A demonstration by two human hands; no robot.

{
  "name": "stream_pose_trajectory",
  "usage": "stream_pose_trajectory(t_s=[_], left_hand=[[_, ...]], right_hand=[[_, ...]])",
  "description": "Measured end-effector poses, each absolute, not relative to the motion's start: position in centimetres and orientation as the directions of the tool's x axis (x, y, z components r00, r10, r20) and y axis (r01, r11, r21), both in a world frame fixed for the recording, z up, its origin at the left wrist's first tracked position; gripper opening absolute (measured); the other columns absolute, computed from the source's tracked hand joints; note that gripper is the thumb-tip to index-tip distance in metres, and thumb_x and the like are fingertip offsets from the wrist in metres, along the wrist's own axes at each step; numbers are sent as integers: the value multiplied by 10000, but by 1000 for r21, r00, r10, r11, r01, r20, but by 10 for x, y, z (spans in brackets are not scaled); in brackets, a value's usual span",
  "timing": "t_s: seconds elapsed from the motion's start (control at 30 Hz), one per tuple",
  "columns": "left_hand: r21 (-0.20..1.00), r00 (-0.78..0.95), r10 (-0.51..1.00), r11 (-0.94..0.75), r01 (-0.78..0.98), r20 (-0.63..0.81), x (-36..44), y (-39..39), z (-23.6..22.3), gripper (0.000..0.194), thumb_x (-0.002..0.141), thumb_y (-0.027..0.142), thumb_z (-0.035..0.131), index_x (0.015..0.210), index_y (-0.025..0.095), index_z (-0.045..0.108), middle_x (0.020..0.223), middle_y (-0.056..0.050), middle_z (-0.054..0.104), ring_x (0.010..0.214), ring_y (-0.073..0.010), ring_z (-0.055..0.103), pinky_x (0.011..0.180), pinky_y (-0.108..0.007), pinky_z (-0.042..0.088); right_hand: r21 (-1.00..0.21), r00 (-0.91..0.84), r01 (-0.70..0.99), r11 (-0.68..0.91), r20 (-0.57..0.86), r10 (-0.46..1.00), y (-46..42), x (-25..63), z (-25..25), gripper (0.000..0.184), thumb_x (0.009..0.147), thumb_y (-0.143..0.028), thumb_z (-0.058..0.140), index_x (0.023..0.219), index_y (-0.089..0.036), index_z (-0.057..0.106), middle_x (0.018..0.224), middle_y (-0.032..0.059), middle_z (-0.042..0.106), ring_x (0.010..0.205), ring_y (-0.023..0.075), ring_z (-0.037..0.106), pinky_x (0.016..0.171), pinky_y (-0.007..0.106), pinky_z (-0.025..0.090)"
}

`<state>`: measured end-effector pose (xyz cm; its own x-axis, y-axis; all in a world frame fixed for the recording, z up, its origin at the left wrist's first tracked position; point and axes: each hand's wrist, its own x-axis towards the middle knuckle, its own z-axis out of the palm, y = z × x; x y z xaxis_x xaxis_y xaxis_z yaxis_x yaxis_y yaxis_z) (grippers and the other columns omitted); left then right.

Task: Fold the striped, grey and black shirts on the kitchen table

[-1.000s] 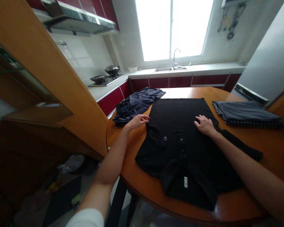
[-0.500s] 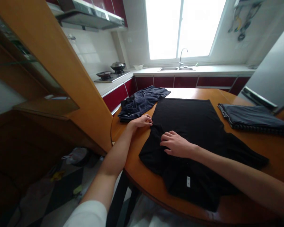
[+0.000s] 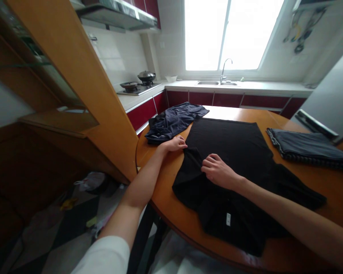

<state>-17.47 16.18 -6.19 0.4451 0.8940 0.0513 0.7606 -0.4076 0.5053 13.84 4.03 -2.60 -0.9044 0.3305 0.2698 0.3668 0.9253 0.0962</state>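
A black T-shirt (image 3: 231,140) is spread over the wooden table (image 3: 171,207), its hem toward the window and its neck, with a small white label (image 3: 228,219), toward me. At the shirt's left edge, just below the armpit, my left hand (image 3: 175,144) pinches the cloth. My right hand (image 3: 219,173) lies over the left sleeve side with its fingers curled together, gripping the fabric there. Its fingertips are partly hidden against the dark cloth.
Crumpled dark navy clothing (image 3: 177,120) sits at the table's far left. Folded grey clothes (image 3: 305,142) are stacked at the right. A wooden partition (image 3: 103,106) rises beside the table's left end. Beyond are the stove (image 3: 140,89) and sink (image 3: 207,83).
My right hand's fingers have drawn together on the cloth, bunching it slightly, and the hand has shifted a little. My left hand keeps its pinch at the edge. The view has shifted slightly.
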Motion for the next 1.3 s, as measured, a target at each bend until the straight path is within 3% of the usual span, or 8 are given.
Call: stream_pose_trajectory(t_s=[0.2, 0.3, 0.4, 0.53, 0.73, 0.97, 1.13, 1.3], left_hand=[[501, 323, 923, -384, 775, 209, -164, 160, -56, 259, 906, 371, 592, 871, 158, 735, 1024, -94, 631, 1009, -225, 621, 995, -341, 479], [528, 311, 892, -447, 723, 329, -153, 153, -47, 297, 963, 305, 490, 974, 148, 742, 1057, -101, 680, 1001, -212, 644, 970, -335, 492], [559, 472, 790, -612, 560, 391, -141, 144, -44, 265, 952, 306, 543, 1042, 173, 754, 1092, -91, 712, 1017, -205, 658, 938, -322, 503], [467, 596, 767, -629, 622, 240, -139, 145, -52, 259, 826, 363, 755, 1026, 199, 762, 1079, -86, 664, 997, -215, 638, 933, -333, 498], [315, 333, 933, -359, 879, 133, -154, 159, -64, 290, 813, 479, 755, 739, 199, 745, 956, -57, 605, 959, -223, 599, 873, -328, 486], [328, 347, 922, -386, 862, 173, -143, 155, -60, 401, 973, 480, 522, 802, 217, 772, 1062, -64, 636, 1051, -229, 589, 935, -352, 440], [368, 457, 883, -462, 807, 106, -130, 148, -60, 367, 916, 545, 604, 905, 208, 749, 1117, -72, 628, 1088, -256, 573, 970, -411, 418], [495, 509, 849, -506, 707, 141, -134, 152, -62, 281, 832, 436, 713, 937, 181, 659, 948, -32, 642, 911, -205, 592, 860, -339, 468]], right_hand=[[-110, -839, 405, 908, 351, 417, 33, 141, -51, 177, 978, -227, 531, 1025, -203, 700, 1049, 86, 686, 1017, 236, 603, 1012, 443, 420], [-218, -781, 406, 887, 421, 461, 34, 142, -59, 318, 1009, -253, 493, 1285, -214, 646, 1293, 114, 657, 1208, 254, 579, 1065, 459, 434], [-274, -802, 381, 883, 377, 463, 39, 142, -69, 435, 1027, -309, 465, 1448, -223, 538, 1505, 111, 531, 1417, 267, 449, 1174, 513, 358], [-309, -813, 411, 858, 302, 498, 44, 142, -79, 469, 1023, -311, 458, 1473, -195, 518, 1576, 107, 440, 1484, 257, 360, 1222, 526, 298], [-331, -807, 422, 844, 288, 516, 43, 142, -77, 478, 1004, -301, 491, 1464, -180, 532, 1581, 110, 426, 1481, 258, 366, 1225, 512, 305], [-338, -797, 417, 844, 311, 518, 43, 142, -80, 466, 1003, -314, 501, 1454, -204, 546, 1576, 110, 434, 1469, 264, 388, 1216, 521, 319], [-335, -796, 428, 840, 301, 526, 42, 142, -78, 461, 1008, -333, 498, 1449, -208, 552, 1577, 111, 435, 1469, 264, 387, 1219, 520, 313], [-345, -791, 420, 839, 314, 525, 41, 142, -75, 442, 1004, -324, 516, 1429, -220, 572, 1565, 107, 455, 1469, 268, 388, 1218, 519, 315]])
